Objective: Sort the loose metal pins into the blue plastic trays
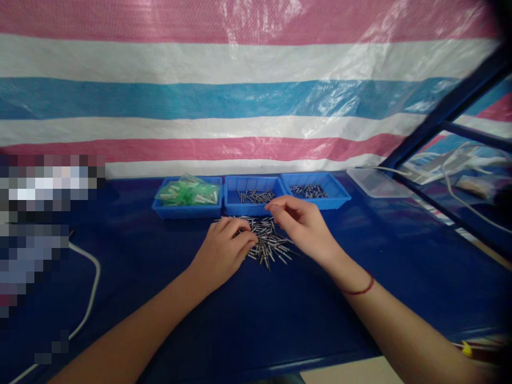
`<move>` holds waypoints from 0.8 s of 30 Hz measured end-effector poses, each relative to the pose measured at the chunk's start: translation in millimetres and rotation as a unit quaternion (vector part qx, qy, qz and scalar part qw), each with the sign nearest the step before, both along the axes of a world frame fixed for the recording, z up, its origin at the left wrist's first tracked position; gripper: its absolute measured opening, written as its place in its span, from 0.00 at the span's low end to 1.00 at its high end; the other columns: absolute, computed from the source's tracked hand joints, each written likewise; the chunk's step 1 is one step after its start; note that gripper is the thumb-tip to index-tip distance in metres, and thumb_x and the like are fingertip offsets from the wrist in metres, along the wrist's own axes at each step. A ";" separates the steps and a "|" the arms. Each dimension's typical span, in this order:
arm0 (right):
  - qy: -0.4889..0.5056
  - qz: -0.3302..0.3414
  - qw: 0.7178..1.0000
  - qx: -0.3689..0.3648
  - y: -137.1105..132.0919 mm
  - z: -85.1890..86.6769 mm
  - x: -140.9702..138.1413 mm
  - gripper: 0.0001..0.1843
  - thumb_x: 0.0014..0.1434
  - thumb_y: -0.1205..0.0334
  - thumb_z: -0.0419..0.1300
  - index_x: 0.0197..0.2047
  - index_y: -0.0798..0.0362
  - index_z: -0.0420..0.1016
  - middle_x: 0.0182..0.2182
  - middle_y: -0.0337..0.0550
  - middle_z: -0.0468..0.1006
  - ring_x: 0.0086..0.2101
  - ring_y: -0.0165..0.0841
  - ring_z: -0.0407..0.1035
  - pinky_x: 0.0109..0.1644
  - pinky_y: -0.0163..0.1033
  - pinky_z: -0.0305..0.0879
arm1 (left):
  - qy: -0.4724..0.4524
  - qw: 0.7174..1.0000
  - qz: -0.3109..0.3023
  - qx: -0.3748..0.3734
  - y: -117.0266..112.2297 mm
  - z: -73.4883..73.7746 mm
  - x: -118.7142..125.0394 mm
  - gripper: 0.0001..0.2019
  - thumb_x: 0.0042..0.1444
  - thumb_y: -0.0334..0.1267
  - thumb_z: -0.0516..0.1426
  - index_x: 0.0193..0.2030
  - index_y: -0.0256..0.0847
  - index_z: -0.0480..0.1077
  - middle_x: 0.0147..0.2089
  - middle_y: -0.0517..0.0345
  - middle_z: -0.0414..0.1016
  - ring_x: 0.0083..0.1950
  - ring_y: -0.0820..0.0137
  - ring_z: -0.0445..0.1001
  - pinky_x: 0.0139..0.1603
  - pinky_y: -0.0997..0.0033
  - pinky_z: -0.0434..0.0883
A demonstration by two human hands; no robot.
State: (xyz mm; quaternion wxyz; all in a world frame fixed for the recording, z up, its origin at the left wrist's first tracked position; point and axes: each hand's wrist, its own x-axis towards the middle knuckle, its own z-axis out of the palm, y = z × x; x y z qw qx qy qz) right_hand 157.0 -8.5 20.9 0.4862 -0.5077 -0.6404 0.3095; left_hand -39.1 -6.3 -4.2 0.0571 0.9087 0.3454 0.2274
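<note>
A loose pile of small metal pins (pixel 269 241) lies on the dark blue table (pixel 280 320). My left hand (pixel 224 250) rests on the pile's left side with fingers curled over the pins. My right hand (pixel 302 221) hovers above the pile's far edge, fingertips pinched together near the front rim of the middle blue tray (pixel 231 198); what the pinch holds is too small to see. That tray contains several pins. The right blue tray (pixel 338 193) also holds pins. The left blue tray (pixel 160 205) is filled with green plastic packets (pixel 188 192).
A striped pink, white and blue tarp (pixel 240 96) hangs behind the trays. A clear plastic lid (pixel 374 181) lies right of the trays. A white cable (pixel 90 288) curves over the table's left side. A dark blue frame bar (pixel 440 112) slants at right.
</note>
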 end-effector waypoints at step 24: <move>-0.057 0.036 0.998 0.014 -1.9 -6.4 -2.6 0.10 0.60 0.60 0.55 0.32 0.53 0.75 0.31 0.41 0.77 0.32 0.32 0.69 0.34 0.38 0.63 | 0.087 0.994 -0.039 0.052 -3.2 0.8 -0.8 0.05 0.59 0.35 0.59 0.41 0.48 0.74 0.46 0.60 0.71 0.49 0.65 0.66 0.45 0.63 0.57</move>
